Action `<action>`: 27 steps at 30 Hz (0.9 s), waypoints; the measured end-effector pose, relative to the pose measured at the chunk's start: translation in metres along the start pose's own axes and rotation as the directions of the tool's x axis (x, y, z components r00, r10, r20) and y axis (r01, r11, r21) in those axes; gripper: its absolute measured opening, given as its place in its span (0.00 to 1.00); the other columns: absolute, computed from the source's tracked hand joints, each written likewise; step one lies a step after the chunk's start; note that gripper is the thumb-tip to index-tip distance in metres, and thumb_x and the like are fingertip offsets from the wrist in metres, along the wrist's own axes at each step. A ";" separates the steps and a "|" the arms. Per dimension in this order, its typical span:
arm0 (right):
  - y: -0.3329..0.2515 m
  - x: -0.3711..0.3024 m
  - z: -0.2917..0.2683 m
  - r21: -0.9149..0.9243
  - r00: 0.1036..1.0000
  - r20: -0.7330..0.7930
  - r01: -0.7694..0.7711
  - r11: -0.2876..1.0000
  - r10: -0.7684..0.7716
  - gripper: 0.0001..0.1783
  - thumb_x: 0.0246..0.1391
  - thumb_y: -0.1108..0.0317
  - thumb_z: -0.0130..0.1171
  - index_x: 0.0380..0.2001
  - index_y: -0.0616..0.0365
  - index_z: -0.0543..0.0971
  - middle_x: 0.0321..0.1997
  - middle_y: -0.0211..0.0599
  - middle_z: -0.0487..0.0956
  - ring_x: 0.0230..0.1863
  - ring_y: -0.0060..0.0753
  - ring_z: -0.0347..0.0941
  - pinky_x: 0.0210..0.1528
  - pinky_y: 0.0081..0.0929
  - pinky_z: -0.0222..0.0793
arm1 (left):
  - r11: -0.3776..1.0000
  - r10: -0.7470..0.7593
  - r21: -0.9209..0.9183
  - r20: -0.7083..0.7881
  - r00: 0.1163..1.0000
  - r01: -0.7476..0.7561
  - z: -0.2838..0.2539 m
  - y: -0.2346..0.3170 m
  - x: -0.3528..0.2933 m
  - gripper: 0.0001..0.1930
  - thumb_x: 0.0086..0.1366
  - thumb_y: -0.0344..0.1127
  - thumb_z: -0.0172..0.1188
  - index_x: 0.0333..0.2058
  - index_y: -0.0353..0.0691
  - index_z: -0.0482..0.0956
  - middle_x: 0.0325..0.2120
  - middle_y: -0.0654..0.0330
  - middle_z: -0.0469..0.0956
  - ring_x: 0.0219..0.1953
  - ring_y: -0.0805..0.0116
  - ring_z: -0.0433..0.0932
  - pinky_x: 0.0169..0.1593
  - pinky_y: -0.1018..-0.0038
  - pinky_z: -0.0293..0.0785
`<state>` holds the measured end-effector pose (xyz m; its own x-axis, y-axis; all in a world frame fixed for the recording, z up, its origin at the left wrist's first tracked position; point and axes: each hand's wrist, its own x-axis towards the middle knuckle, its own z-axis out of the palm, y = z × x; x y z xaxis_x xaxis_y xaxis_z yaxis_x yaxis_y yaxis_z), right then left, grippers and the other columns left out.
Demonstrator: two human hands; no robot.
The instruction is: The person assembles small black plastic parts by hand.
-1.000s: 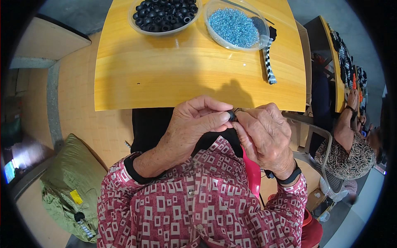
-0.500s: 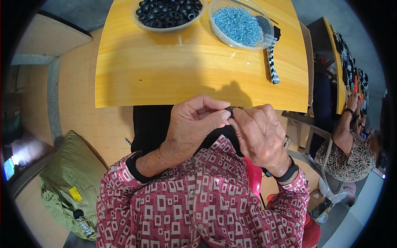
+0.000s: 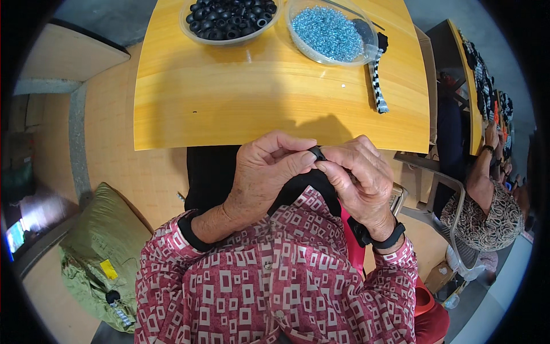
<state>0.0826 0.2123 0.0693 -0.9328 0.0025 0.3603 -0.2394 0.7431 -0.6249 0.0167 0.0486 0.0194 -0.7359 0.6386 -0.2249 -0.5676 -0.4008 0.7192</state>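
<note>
Just off the table's near edge, my left hand (image 3: 260, 172) pinches a small black ring-shaped bead (image 3: 316, 153) between thumb and forefinger. My right hand (image 3: 362, 178) meets it from the right, with thumb and forefinger closed at the bead's right side. Whatever sits between those right fingertips is too small to make out. On the far part of the table a clear round tub (image 3: 197, 38) holds several similar black beads. To its right, a second clear tub (image 3: 298, 49) contains many tiny shiny blue beads and a dark grey patch at one side.
The yellow wooden table (image 3: 212, 109) carries a black-and-white beaded strip (image 3: 376, 86) at its right. A green stuffed sack (image 3: 97, 246) stands on the floor at left. Another person (image 3: 484, 212) works at a table on the right, beside a metal-framed chair (image 3: 452, 200).
My right hand has turned and its fingers have shifted slightly, showing more of the black bead. The left hand keeps its pinch almost in place. The view has shifted a little.
</note>
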 end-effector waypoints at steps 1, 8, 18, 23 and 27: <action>-0.002 0.001 -0.002 0.000 1.000 -0.002 0.001 1.000 -0.001 0.09 0.44 0.74 0.69 0.30 0.64 0.81 0.26 0.34 0.79 0.25 0.34 0.72 0.29 0.28 0.68 | 1.000 0.001 0.001 0.001 1.000 -0.001 0.000 0.000 0.000 0.10 0.61 0.24 0.64 0.42 0.34 0.79 0.33 0.59 0.82 0.33 0.77 0.79 0.40 0.83 0.77; -0.011 -0.001 -0.004 -0.311 0.981 0.031 0.191 0.931 -0.191 0.12 0.42 0.75 0.70 0.32 0.67 0.80 0.25 0.39 0.78 0.26 0.35 0.73 0.29 0.28 0.71 | 1.000 -0.016 -0.005 0.081 0.997 0.017 -0.004 -0.001 -0.003 0.09 0.64 0.23 0.60 0.43 0.31 0.78 0.36 0.59 0.80 0.39 0.77 0.78 0.46 0.82 0.76; 0.011 -0.007 0.004 -0.009 0.993 0.009 0.121 0.993 -0.121 0.11 0.46 0.75 0.68 0.35 0.65 0.80 0.27 0.39 0.79 0.26 0.36 0.73 0.30 0.30 0.71 | 1.000 0.006 0.012 0.031 0.999 -0.007 -0.005 -0.008 -0.003 0.10 0.62 0.24 0.63 0.43 0.33 0.79 0.35 0.58 0.82 0.36 0.76 0.80 0.42 0.82 0.78; -0.004 -0.008 0.002 -0.272 0.983 0.032 0.185 0.944 -0.183 0.13 0.42 0.77 0.68 0.34 0.68 0.78 0.26 0.39 0.76 0.27 0.36 0.72 0.30 0.29 0.71 | 0.974 0.142 0.172 0.046 0.989 -0.148 0.000 -0.008 -0.006 0.09 0.63 0.21 0.60 0.43 0.30 0.78 0.37 0.58 0.81 0.40 0.76 0.79 0.47 0.81 0.76; -0.011 -0.007 0.000 -0.416 0.964 0.136 0.263 0.871 -0.226 0.15 0.38 0.80 0.69 0.34 0.70 0.78 0.26 0.38 0.75 0.27 0.36 0.72 0.29 0.28 0.71 | 0.896 0.172 0.404 0.067 0.983 -0.184 0.004 -0.001 -0.010 0.09 0.64 0.19 0.58 0.43 0.29 0.77 0.36 0.59 0.80 0.41 0.77 0.78 0.48 0.82 0.76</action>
<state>0.0914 0.2044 0.0738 -0.8822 -0.2571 0.3946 -0.3420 0.9258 -0.1613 0.0262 0.0450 0.0230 -0.7963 0.6026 -0.0536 -0.2238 -0.2112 0.9515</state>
